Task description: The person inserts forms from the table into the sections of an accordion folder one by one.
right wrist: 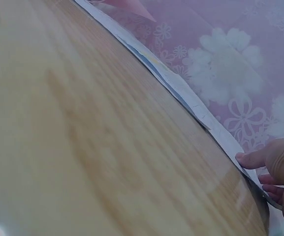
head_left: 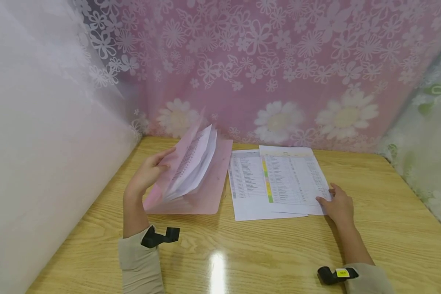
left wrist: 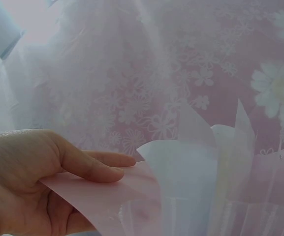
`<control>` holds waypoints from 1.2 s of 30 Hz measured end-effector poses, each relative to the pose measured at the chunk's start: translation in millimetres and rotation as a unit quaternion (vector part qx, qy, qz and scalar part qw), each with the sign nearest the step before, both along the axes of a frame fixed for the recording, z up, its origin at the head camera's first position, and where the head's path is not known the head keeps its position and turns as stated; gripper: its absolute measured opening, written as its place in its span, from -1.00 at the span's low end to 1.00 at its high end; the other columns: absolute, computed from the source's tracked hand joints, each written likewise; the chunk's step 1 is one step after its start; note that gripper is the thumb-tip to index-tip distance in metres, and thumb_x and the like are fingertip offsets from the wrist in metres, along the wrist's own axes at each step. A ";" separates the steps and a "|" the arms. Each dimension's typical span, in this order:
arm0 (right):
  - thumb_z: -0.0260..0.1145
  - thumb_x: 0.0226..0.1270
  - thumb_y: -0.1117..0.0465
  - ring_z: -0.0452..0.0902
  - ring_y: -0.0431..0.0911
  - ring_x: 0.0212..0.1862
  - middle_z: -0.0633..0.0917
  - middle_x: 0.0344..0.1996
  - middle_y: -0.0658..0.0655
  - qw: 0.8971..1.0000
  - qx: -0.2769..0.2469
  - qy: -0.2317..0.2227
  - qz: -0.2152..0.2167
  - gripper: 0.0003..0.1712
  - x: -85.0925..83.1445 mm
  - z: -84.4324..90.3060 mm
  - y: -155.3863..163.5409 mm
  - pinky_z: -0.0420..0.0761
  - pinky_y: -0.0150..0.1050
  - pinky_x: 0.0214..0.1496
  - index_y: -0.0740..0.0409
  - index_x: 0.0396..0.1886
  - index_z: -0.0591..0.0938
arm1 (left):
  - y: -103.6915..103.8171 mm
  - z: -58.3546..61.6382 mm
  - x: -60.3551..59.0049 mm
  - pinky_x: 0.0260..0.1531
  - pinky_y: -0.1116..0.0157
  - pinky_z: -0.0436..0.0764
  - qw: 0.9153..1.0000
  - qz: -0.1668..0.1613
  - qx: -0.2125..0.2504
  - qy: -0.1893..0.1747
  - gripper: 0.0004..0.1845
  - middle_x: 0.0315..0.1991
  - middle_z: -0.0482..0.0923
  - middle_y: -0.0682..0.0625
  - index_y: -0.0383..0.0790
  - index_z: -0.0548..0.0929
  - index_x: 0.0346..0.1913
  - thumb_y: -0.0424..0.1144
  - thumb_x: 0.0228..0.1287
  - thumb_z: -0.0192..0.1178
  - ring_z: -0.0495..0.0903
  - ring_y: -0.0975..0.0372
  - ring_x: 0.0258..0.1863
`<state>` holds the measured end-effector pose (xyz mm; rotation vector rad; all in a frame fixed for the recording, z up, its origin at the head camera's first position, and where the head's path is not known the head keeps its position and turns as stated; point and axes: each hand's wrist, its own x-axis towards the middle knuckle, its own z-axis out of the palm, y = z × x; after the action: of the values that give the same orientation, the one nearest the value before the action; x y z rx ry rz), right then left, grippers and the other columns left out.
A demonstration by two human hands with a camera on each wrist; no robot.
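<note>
My left hand [head_left: 147, 173] pinches the raised cover of a pink folder [head_left: 220, 175] between thumb and fingers, also seen in the left wrist view, where the thumb lies over the pink cover [left wrist: 132, 189]. White printed pages [head_left: 192, 167] in clear sleeves stand fanned up inside the folder. To its right, a printed sheet with yellow and green marks [head_left: 290, 175] overlaps another printed sheet [head_left: 248, 175] on the table. My right hand [head_left: 339, 206] pinches the near right corner of the upper sheet. In the right wrist view, that thumb [right wrist: 252, 160] rests on top of the paper.
The wood-grain table [head_left: 264, 253] runs back to a pink flowered curtain [head_left: 250, 61]. A white wall-like sheet [head_left: 59, 122] borders the left side, and a pale flowered curtain [head_left: 433, 122] the right. Black straps [head_left: 161, 237] sit on both sleeves.
</note>
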<state>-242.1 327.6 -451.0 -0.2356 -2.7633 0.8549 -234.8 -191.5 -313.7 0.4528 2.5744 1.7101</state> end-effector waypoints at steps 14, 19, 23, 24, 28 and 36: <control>0.33 0.14 0.11 0.24 0.42 0.03 0.37 0.00 0.60 0.999 -0.023 -0.026 0.023 -0.35 0.0 -1.2 7.5 0.28 0.23 -0.04 0.43 0.14 0.41 | -0.3 0.8 0.8 0.07 0.09 0.19 1.000 -0.001 -0.003 -0.002 -0.41 0.35 0.11 -0.15 -0.24 0.21 0.37 -0.55 0.25 -0.16 -0.01 0.08 0.32; 0.30 0.17 0.14 0.12 0.46 0.14 0.26 0.13 0.61 0.997 -0.044 -0.057 0.033 -0.39 0.2 2.7 11.4 0.19 0.26 0.05 0.39 0.14 0.41 | 0.1 1.7 1.3 0.05 0.10 0.20 1.000 0.000 -0.004 -0.001 -0.41 0.35 0.11 -0.16 -0.25 0.22 0.37 -0.56 0.24 -0.16 0.00 0.09 0.32; 0.21 0.24 0.22 0.12 0.44 0.16 0.27 0.14 0.59 0.995 -0.055 -0.071 0.047 -0.50 2.7 8.3 17.9 0.18 0.24 0.07 0.42 0.11 0.44 | 0.7 1.7 0.6 -0.02 0.14 0.22 1.000 0.000 -0.005 0.003 -0.41 0.34 0.12 -0.15 -0.25 0.23 0.36 -0.55 0.24 -0.14 0.07 0.12 0.28; 0.19 0.26 0.21 0.11 0.43 0.17 0.27 0.14 0.58 0.994 -0.063 -0.076 0.050 -0.51 3.4 9.8 19.5 0.16 0.24 0.08 0.42 0.11 0.44 | 1.0 1.6 0.5 -0.05 0.15 0.22 1.000 0.000 -0.003 0.002 -0.42 0.34 0.13 -0.15 -0.25 0.24 0.36 -0.55 0.25 -0.14 0.10 0.12 0.25; 0.10 0.36 0.12 0.08 0.41 0.19 0.23 0.18 0.56 0.988 -0.105 -0.098 0.061 -0.48 6.7 15.6 25.1 0.17 0.22 0.09 0.42 0.16 0.40 | 1.0 1.3 -0.3 -0.12 0.17 0.22 1.000 -0.004 0.002 0.003 -0.42 0.34 0.14 -0.13 -0.25 0.23 0.36 -0.54 0.25 -0.14 0.17 0.10 0.11; 0.14 0.35 0.13 0.29 0.02 0.03 0.24 0.22 0.47 0.965 -0.228 -0.121 0.055 -0.38 11.6 20.7 25.6 0.38 -0.51 -0.29 0.42 0.28 0.28 | 0.3 0.9 0.3 -0.16 0.17 0.24 1.000 -0.005 0.001 0.006 -0.43 0.33 0.17 -0.12 -0.25 0.24 0.36 -0.54 0.26 -0.14 0.17 0.09 0.07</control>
<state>-230.5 353.2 -430.3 -0.2842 -2.7755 1.5865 -234.5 -191.2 -312.8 0.4751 2.5742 1.7128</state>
